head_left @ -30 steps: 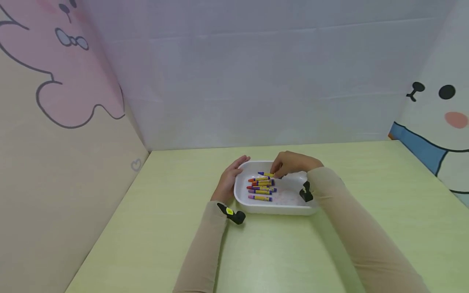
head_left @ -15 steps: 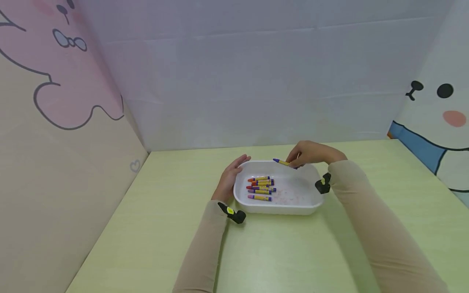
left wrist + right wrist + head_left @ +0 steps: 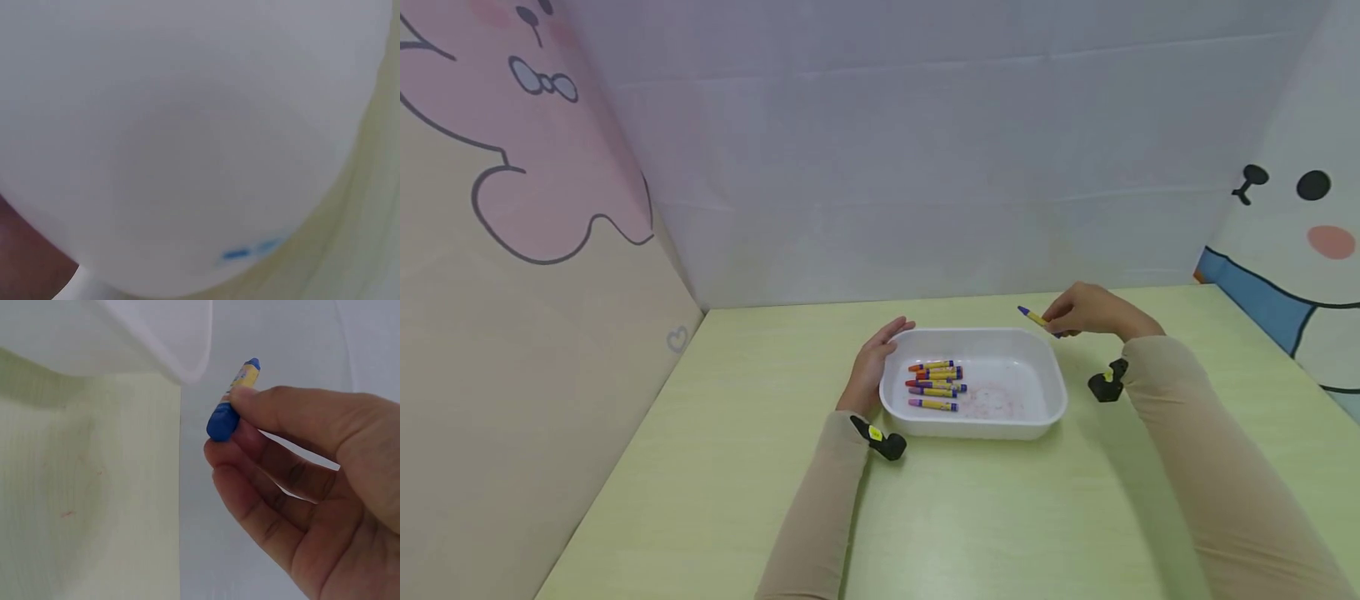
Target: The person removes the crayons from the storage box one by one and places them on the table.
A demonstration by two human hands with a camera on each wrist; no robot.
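Note:
Between the thumb and fingers of my right hand (image 3: 1090, 311) is a blue crayon (image 3: 240, 387) in a yellow wrapper. It is held up in the air, beyond the far right corner of a white tray (image 3: 1015, 336). My left hand (image 3: 867, 371) rests against the tray's left side, its fingers straight along the outside and its thumb by the rim. Several crayons in yellow wrappers lie in the left half of the tray, among them a pink crayon (image 3: 933, 405) and an orange crayon (image 3: 931, 366). The left wrist view is mostly filled by the tray's blurred wall.
The tray stands on a pale green tabletop (image 3: 970, 517). Faint reddish marks show on the tray's floor. A white wall sheet (image 3: 880, 167) rises behind the table, and printed cartoon panels stand at both sides.
My right hand has lifted the blue crayon out of the tray and carried it right, past the far right corner. My left hand and the tray stay where they were.

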